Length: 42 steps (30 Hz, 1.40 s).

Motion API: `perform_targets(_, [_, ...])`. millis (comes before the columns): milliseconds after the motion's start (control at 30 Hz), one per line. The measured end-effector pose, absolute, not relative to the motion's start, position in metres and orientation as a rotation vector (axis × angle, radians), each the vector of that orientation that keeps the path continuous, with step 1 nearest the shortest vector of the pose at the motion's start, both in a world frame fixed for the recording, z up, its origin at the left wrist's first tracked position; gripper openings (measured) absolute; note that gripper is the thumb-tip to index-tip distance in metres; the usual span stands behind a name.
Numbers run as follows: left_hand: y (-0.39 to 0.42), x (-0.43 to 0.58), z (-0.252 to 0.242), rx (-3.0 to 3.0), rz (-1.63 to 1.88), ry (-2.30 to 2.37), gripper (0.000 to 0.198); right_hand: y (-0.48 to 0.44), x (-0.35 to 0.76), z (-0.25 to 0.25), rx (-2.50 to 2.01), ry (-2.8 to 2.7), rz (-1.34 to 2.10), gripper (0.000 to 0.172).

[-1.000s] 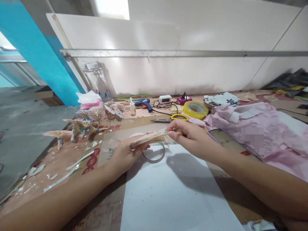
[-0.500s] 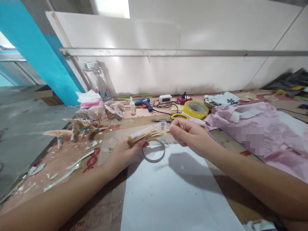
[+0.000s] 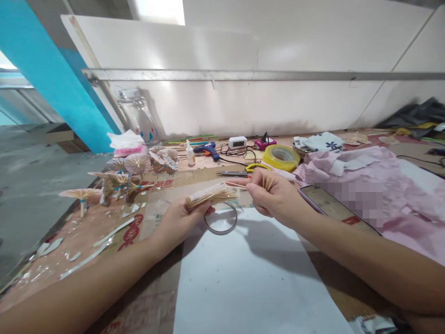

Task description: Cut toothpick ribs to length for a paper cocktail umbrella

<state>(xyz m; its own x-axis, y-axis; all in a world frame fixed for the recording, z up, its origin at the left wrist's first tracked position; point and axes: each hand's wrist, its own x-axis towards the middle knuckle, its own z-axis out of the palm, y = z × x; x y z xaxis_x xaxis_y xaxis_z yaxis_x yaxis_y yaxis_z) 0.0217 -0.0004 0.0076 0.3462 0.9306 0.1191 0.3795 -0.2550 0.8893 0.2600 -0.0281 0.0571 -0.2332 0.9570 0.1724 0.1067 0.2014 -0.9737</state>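
L hand (image 3: 181,220): closed, not a full fist. Thumb on near side, fingers wrapped under; grips stick bundle (image 3: 217,198) tog w/ a clear printed packet (image 3: 207,189) along its top/far side. Bundle = thin wooden sticks, lying roughly horiz, free ends pointing R twd the other hand. Stick count: can't tell, too fine/blurred.

R hand (image 3: 273,192): fingers curled in, thumb pressed twd index. Holds a few loose sticks (image 3: 267,183), fanned up out of the curled fingers. One more thin stick (image 3: 237,186) juts L from thumb/index area, aimed at bundle's free ends. Contact btwn that tip & bundle: can't tell. Exact finger placement at the tip blurred too.

Pos: both hands up over the work area, bundle btwn them, just above/behind a grey ring (image 3: 221,233) lying flat. Ring sits across far edge of white sheet (image 3: 250,278); sheet's on cardboard (image 3: 155,253).

Nearby: scissors (image 3: 232,173) w/ yellow handles just past R hand; yellow tape roll (image 3: 272,162) behind those. Phone (image 3: 335,211) by R wrist, next to pink fabric (image 3: 361,169).

Far L: small paper parasols (image 3: 138,163) in a cluster, one standing apart nearer the edge. Back row: glue bottle (image 3: 190,156), blue glue gun (image 3: 206,149), white digital timer (image 3: 238,142), tall clear jug (image 3: 138,118) against wall.
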Motion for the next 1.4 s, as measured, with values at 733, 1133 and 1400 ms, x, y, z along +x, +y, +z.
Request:
perform_targets(733, [0.001, 0.023, 0.005, 1.814, 0.890, 1.157, 0.034, -0.020, 0.256, 0.041, -0.960, -1.390, 1.548, 0.033])
perform_targets(1133, [0.001, 0.022, 0.005, 1.803, 0.885, 1.142, 0.031, -0.025, 0.257, 0.043, -0.788, -1.384, 1.775, 0.027])
perform_targets(1400, [0.001, 0.023, 0.007, 1.835, 0.845, 1.186, 0.033, -0.032, 0.257, 0.053, -0.649, -1.273, 1.938, 0.033])
